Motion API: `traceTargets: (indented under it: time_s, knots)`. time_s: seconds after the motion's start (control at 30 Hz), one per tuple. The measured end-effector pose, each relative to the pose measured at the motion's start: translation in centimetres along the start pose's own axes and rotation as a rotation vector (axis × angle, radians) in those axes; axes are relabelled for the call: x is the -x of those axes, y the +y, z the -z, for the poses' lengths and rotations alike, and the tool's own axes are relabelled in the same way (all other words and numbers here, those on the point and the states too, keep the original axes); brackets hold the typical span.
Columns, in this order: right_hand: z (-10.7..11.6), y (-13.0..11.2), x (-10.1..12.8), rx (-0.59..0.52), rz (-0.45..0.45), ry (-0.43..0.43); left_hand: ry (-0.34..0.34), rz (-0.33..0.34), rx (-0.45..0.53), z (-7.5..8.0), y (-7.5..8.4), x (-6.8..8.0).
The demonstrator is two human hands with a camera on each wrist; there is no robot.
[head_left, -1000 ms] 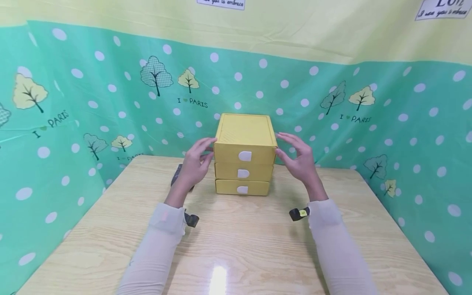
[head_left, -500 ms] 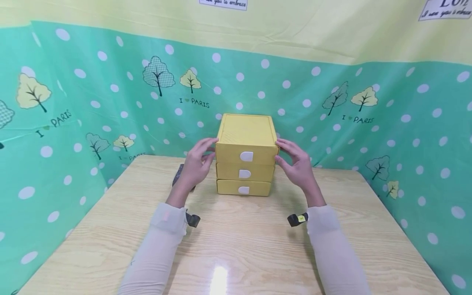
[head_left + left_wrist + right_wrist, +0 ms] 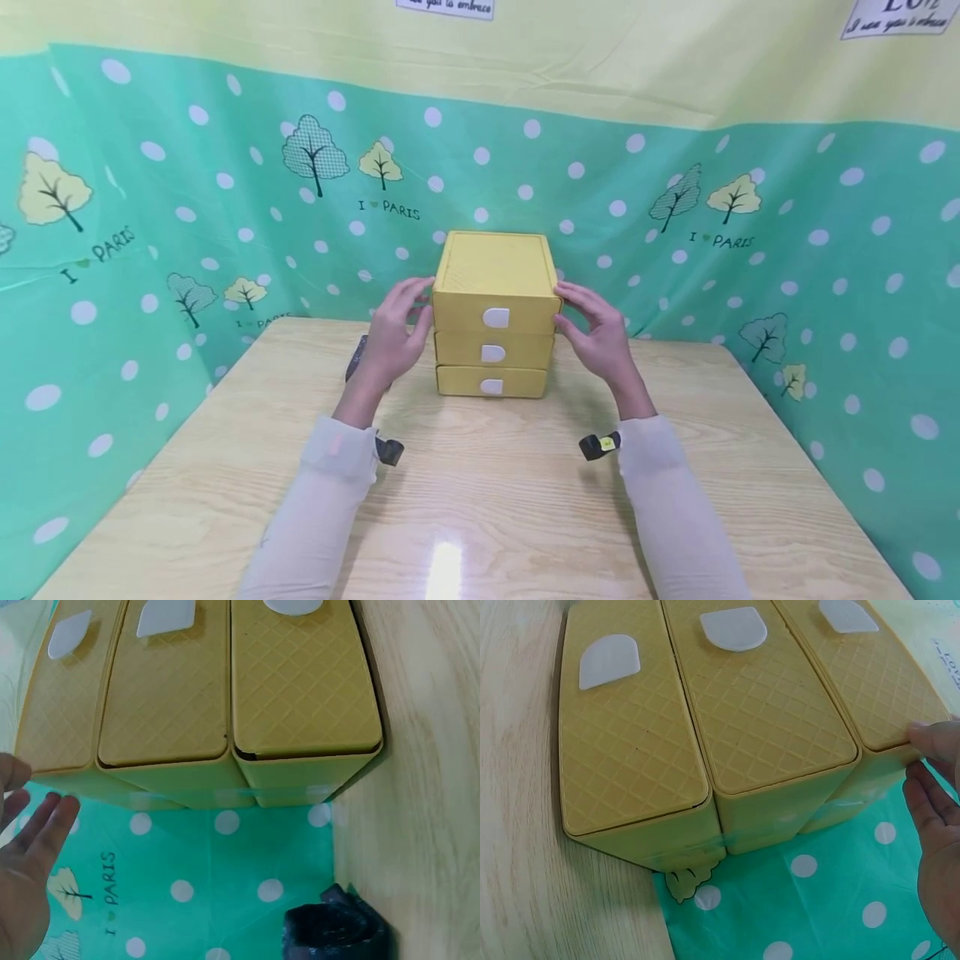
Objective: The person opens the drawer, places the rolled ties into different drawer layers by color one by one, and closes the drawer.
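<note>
A yellow unit of three stacked drawers with white tabs stands on the table, its drawers closed. My left hand is at the upper left side, its fingertips at the top drawer's edge. In the left wrist view, the fingers of that hand are spread beside the unit; whether they all touch it I cannot tell. My right hand is at the upper right side. In the right wrist view, its thumb rests on the top drawer's front corner, with the other fingers along the side.
Partly behind my left hand lies a dark, shiny object, which resembles a crumpled black bag in the left wrist view. The wooden table meets a green dotted cloth at the back and sides.
My right hand has shifted slightly inward and down along the unit's side. The left hand stays about where it was. The drawers have not visibly moved on the table.
</note>
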State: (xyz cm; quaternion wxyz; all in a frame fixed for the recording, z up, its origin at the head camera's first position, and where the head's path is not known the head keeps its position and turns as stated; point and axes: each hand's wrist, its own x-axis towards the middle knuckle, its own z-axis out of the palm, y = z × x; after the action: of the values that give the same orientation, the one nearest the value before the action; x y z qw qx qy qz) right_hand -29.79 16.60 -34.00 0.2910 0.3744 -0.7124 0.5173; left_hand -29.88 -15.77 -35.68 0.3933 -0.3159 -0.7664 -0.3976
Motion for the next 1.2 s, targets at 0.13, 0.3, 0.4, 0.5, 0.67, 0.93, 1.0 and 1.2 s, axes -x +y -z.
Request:
traceTargets:
  time_s: [0.13,0.3,0.4,0.5,0.67,0.93,1.0,1.2]
  knots:
    - [0.0,-0.1,0.0,0.011,-0.010,-0.003,0.087,-0.123,-0.093,0.2,0.5,-0.5]
    - [0.0,-0.1,0.0,0.026,-0.016,-0.003,0.124,-0.245,-0.204,0.1,1.3,-0.8]
    - [0.0,-0.1,0.0,0.028,-0.012,-0.001,0.092,-0.294,-0.273,-0.2,1.8,-0.6]
    - [0.0,-0.1,0.0,0.025,-0.006,0.001,0.037,-0.340,-0.318,-0.6,2.3,-0.2]
    - [-0.1,-0.2,0.0,0.036,-0.005,0.000,-0.044,-0.432,-0.346,-1.8,2.7,0.7]
    - [-0.1,-0.3,0.0,0.061,-0.009,-0.002,-0.235,-0.637,-0.480,-4.2,2.6,2.0]
    - [-0.2,-0.4,0.0,0.055,-0.016,-0.006,-0.302,-0.696,-0.526,-4.9,2.4,2.6]
    - [-0.2,-0.5,0.0,0.049,-0.026,-0.002,-0.495,-0.845,-0.711,-6.7,1.7,4.2]
